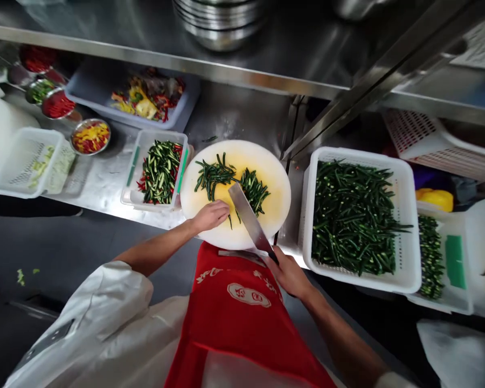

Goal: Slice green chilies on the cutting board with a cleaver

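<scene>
Green chillies [214, 177] lie in two piles on a round white cutting board [278, 178], with a loose one between them near the front. The person's right hand [286, 272] is closed around the handle of a broad knife [246, 213], its blade reaching over the board to the right-hand pile. The left hand [212, 215] rests at the board's front left with fingers curled beside the loose chilli; whether they grip it cannot be told.

Just left of the board, a clear plastic box [131, 168] holds cut green chillies over red pieces. Behind it, a blue-grey tub [105, 112] contains yellow and red scraps heaped toward its right end. Further left, a metal bowl [89, 154] is filled with red and yellow strips, and a white basket [8, 178] has a few pale pieces in it.

Right of the board, a large white basket [406, 188] is heaped with long green chillies, one tip jutting toward its right rim. Beside it, another plastic box [452, 226] holds chopped green pieces.
</scene>
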A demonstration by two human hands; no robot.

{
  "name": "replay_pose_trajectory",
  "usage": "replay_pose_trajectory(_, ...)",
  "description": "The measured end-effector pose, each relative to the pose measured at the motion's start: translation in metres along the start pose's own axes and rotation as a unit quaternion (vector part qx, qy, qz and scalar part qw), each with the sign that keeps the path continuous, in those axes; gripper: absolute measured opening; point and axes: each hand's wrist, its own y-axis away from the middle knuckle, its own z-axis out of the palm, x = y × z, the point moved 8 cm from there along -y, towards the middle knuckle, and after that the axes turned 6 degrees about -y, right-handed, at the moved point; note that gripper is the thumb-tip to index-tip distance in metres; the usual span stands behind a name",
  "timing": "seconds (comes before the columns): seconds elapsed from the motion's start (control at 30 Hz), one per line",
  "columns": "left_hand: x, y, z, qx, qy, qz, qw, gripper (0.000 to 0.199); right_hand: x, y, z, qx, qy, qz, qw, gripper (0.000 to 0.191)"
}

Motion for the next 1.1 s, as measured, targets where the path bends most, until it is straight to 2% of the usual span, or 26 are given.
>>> replay_pose_trajectory(0.03, -0.02, -0.012, -0.017, 0.034, -0.007, -0.033, 0.999, 0.021, 0.0, 0.007, -0.004, -0.003, -0.023, -0.006, 1.0, 0.038)
replay_pose_trajectory(0.1, -0.079, -0.043, -0.055, 0.104, -0.037, -0.139, 0.984, 0.02, -0.006, 0.02, -0.006, -0.025, -0.05, -0.029, 0.998, 0.038)
replay_pose_trajectory(0.13, -0.114, -0.061, -0.071, 0.115, -0.057, -0.198, 0.972, 0.02, -0.011, 0.024, -0.005, -0.038, -0.054, -0.041, 0.997, 0.037)
replay_pose_trajectory(0.17, -0.15, -0.08, -0.081, 0.099, -0.077, -0.25, 0.96, 0.02, -0.016, 0.028, -0.003, -0.053, -0.056, -0.052, 0.996, 0.036)
replay_pose_trajectory(0.23, -0.218, -0.116, -0.08, -0.017, -0.112, -0.335, 0.935, 0.02, -0.027, 0.031, 0.004, -0.073, -0.054, -0.063, 0.994, 0.035)
replay_pose_trajectory(0.3, -0.269, -0.139, -0.061, -0.15, -0.127, -0.393, 0.898, 0.019, -0.032, 0.029, 0.012, -0.074, -0.051, -0.054, 0.994, 0.035)
replay_pose_trajectory(0.33, -0.285, -0.147, -0.049, -0.195, -0.127, -0.406, 0.884, 0.019, -0.033, 0.027, 0.015, -0.061, -0.05, -0.045, 0.996, 0.035)
replay_pose_trajectory(0.4, -0.303, -0.159, -0.027, -0.237, -0.121, -0.411, 0.872, 0.02, -0.029, 0.024, 0.019, -0.015, -0.048, -0.017, 0.999, 0.035)
replay_pose_trajectory(0.5, -0.314, -0.168, -0.003, -0.258, -0.113, -0.409, 0.868, 0.024, -0.022, 0.023, 0.024, 0.074, -0.059, 0.033, 0.995, 0.033)
replay_pose_trajectory(0.57, -0.315, -0.171, -0.004, -0.232, -0.1, -0.422, 0.871, 0.024, -0.022, 0.025, 0.028, 0.12, -0.075, 0.059, 0.988, 0.032)
replay_pose_trajectory(0.63, -0.307, -0.172, -0.022, -0.154, -0.073, -0.426, 0.889, 0.022, -0.026, 0.027, 0.03, 0.141, -0.089, 0.066, 0.984, 0.031)
replay_pose_trajectory(0.7, -0.278, -0.165, -0.05, -0.048, -0.045, -0.389, 0.919, 0.019, -0.031, 0.027, 0.033, 0.125, -0.096, 0.059, 0.986, 0.032)
replay_pose_trajectory(0.77, -0.225, -0.142, -0.074, 0.029, -0.022, -0.307, 0.951, 0.017, -0.033, 0.025, 0.032, 0.09, -0.094, 0.049, 0.99, 0.033)
replay_pose_trajectory(0.83, -0.156, -0.107, -0.077, 0.049, 0.016, -0.207, 0.977, 0.011, -0.03, 0.023, 0.027, 0.064, -0.084, 0.043, 0.993, 0.034)
replay_pose_trajectory(0.9, -0.08, -0.069, -0.055, 0.026, 0.064, -0.077, 0.995, 0.005, -0.022, 0.02, 0.018, 0.058, -0.072, 0.046, 0.995, 0.036)
replay_pose_trajectory(0.97, -0.023, -0.034, -0.023, 0.0, 0.071, -0.01, 0.997, 0.006, -0.013, 0.017, 0.008, 0.058, -0.06, 0.051, 0.995, 0.038)
replay_pose_trajectory(1.03, 0.005, -0.011, 0.009, -0.024, 0.051, -0.011, 0.998, 0.009, -0.009, 0.014, 0.001, 0.052, -0.047, 0.042, 0.997, 0.038)
replay_pose_trajectory(1.1, 0.015, 0.003, 0.029, -0.04, 0.038, -0.027, 0.998, 0.012, -0.008, 0.013, 0.0, 0.035, -0.029, 0.021, 0.999, 0.037)
